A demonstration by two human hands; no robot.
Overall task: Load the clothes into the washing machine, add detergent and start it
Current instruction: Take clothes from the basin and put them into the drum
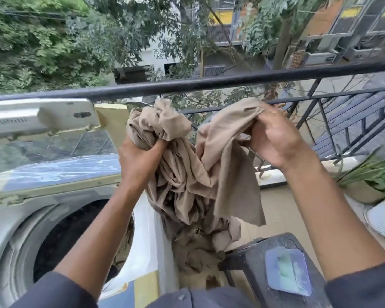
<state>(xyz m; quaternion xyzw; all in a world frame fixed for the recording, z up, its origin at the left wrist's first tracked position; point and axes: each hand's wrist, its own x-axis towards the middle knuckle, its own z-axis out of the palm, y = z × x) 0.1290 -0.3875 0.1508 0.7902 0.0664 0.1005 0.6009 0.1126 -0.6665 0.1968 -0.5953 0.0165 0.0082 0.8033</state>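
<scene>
One washing machine [20,218] is standing at the left, its lid [53,156] raised and its drum [60,236] gaping open. One beige cloth [187,181] is hanging just right of the machine, above one dark stool [276,270]. Two hands are holding it up: the left hand [140,156] is clutching a bunched wad, the right hand [273,138] is pinching a fold. Two plant pots [362,190] are sitting at the far right.

Home balcony, black railing [209,84], washing machine [42,218], potted plant [369,176], street trees [53,41]
</scene>
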